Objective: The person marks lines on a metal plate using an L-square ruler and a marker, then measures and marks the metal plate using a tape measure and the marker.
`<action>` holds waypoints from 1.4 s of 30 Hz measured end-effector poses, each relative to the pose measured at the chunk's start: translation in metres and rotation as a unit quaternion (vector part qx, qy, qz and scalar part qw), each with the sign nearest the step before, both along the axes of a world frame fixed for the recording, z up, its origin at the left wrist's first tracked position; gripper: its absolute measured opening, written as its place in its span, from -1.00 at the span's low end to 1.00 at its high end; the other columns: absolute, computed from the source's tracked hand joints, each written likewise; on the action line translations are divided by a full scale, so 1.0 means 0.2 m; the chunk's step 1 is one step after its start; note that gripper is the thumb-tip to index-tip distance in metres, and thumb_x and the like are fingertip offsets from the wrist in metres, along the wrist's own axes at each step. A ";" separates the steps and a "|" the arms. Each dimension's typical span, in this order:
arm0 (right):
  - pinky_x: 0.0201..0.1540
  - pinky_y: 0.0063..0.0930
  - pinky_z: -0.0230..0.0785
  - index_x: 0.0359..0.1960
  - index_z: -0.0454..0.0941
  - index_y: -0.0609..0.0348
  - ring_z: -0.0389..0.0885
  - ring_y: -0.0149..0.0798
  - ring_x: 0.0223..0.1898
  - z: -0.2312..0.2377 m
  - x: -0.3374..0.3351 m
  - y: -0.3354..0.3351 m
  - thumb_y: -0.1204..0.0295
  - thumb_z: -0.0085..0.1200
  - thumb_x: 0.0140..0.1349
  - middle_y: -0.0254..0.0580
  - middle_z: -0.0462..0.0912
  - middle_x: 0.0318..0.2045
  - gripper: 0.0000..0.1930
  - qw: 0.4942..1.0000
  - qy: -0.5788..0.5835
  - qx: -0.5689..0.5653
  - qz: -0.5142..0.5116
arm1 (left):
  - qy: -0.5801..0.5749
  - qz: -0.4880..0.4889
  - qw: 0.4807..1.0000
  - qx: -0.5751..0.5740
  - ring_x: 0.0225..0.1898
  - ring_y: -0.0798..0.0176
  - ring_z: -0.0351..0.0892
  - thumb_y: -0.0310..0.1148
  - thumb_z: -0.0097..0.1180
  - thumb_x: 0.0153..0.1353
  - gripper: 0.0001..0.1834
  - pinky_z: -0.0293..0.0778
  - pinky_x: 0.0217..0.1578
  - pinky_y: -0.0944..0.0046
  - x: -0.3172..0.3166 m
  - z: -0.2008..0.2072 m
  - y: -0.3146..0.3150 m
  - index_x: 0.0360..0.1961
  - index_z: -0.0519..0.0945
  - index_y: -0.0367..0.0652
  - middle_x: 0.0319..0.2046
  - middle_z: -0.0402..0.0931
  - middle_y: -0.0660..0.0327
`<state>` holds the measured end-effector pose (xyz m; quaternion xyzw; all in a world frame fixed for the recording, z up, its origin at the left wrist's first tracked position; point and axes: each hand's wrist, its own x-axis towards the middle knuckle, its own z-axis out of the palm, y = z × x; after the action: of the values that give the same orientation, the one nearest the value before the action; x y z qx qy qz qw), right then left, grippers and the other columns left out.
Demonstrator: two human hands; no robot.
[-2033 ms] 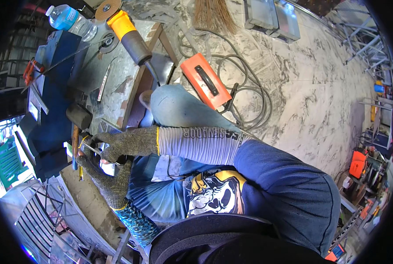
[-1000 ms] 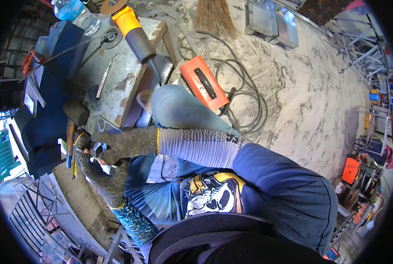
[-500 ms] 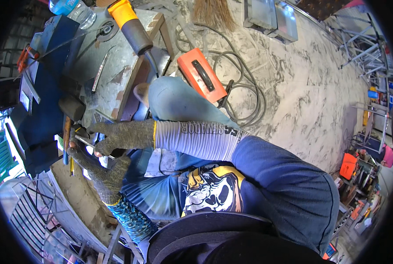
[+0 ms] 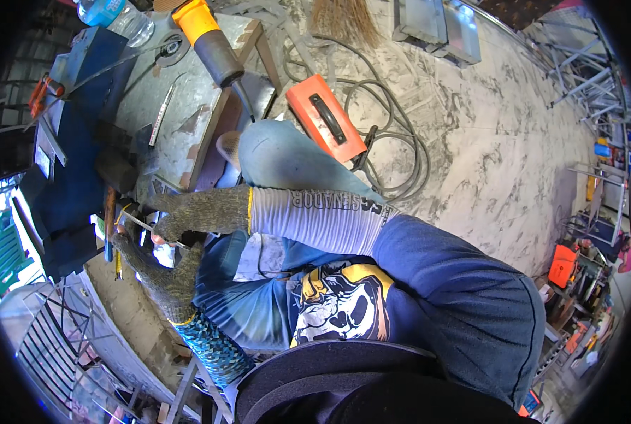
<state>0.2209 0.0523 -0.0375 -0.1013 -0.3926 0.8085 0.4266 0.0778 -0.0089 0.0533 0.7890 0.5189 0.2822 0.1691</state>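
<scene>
Both my hands wear dark grey knitted gloves with bare fingertips, close together at the table's near-left corner. My right hand (image 4: 199, 213), in a grey sleeve, is closed round a thin metal rod (image 4: 140, 221) that points left. Just below it, my left hand (image 4: 163, 277) curls with thumb and fingers around the rod's far end; what it grips is partly hidden. Beside the left fingertips stands a hammer, its wooden handle (image 4: 110, 206) below a dark head (image 4: 115, 169). A yellow tape strip (image 4: 118, 266) hangs below the handle.
On the metal-topped table (image 4: 142, 106) lie a yellow-and-grey power tool (image 4: 213, 49), a disc (image 4: 172, 49) and a plastic bottle (image 4: 132, 27). A dark blue metal piece (image 4: 68, 191) stands left. An orange machine (image 4: 326, 119) and coiled cable (image 4: 421, 159) are on the floor, with a broom (image 4: 344, 21) behind.
The metal rod has tilted, its left end now higher and showing more clearly. Both hands have shifted only slightly; the surroundings are the same.
</scene>
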 end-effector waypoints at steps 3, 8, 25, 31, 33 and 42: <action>-0.04 -0.36 0.49 0.32 0.38 0.18 0.60 -0.35 -0.07 0.01 0.00 0.00 0.17 0.36 0.16 -0.12 0.62 -0.05 -0.27 1.000 0.018 0.007 0.020 | -0.008 0.010 1.000 -0.014 0.48 -0.11 0.21 -0.23 0.66 -0.18 0.44 0.26 0.40 -0.07 -0.01 -0.02 -0.01 0.59 -0.14 -0.18 0.58 -0.06 -0.05; -0.19 -0.51 0.46 0.31 0.41 0.13 0.57 -0.42 -0.14 0.26 0.18 -0.14 0.19 0.33 0.19 -0.24 0.60 -0.13 -0.33 0.998 0.037 -0.046 -0.019 | -0.028 -0.003 0.998 -0.059 0.56 -0.08 0.01 -0.28 0.68 -0.26 0.50 0.16 0.45 -0.04 -0.02 -0.01 -0.06 0.60 -0.17 -0.13 0.59 -0.07 -0.01; 0.17 -0.39 0.38 0.26 0.48 0.20 0.55 -0.33 0.05 0.32 0.27 -0.14 0.19 0.30 0.25 -0.19 0.61 0.00 -0.41 0.995 -0.097 -0.035 -0.005 | 0.006 0.026 0.993 0.119 0.53 -0.18 0.06 -0.13 0.62 -0.10 0.32 0.07 0.48 -0.07 -0.02 -0.25 0.00 0.54 -0.02 -0.30 0.50 0.04 -0.17; 0.16 -0.45 0.39 0.25 0.48 0.24 0.57 -0.31 0.03 0.26 0.19 -0.11 0.23 0.31 0.18 -0.13 0.58 0.02 -0.38 0.996 -0.085 -0.004 -0.012 | -0.034 0.018 0.991 0.127 0.50 -0.18 0.13 -0.23 0.62 -0.13 0.34 0.17 0.44 -0.08 -0.02 -0.28 -0.02 0.54 -0.06 -0.32 0.48 0.08 -0.17; 0.14 -0.46 0.40 0.23 0.48 0.27 0.58 -0.31 0.00 0.26 0.16 -0.12 0.25 0.30 0.16 -0.12 0.58 0.01 -0.38 0.999 -0.034 -0.011 -0.008 | -0.036 0.035 0.993 0.103 0.49 -0.18 0.17 -0.27 0.63 -0.15 0.36 0.20 0.42 -0.08 -0.07 -0.30 -0.06 0.54 -0.09 -0.31 0.47 0.10 -0.17; 0.08 -0.48 0.43 0.23 0.44 0.29 0.58 -0.36 -0.02 0.30 0.18 -0.16 0.19 0.26 0.21 -0.19 0.60 -0.11 -0.38 0.997 -0.072 -0.031 0.004 | -0.166 0.061 0.984 -0.023 0.36 -0.21 0.39 -0.34 0.56 -0.21 0.46 0.39 0.30 -0.14 -0.08 -0.35 -0.11 0.58 -0.27 -0.19 0.52 0.02 -0.10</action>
<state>0.2559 0.0210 0.0219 -0.1706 -0.3978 0.8124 0.3906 0.0610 -0.0300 -0.0172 0.6940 0.5368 0.4072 0.2536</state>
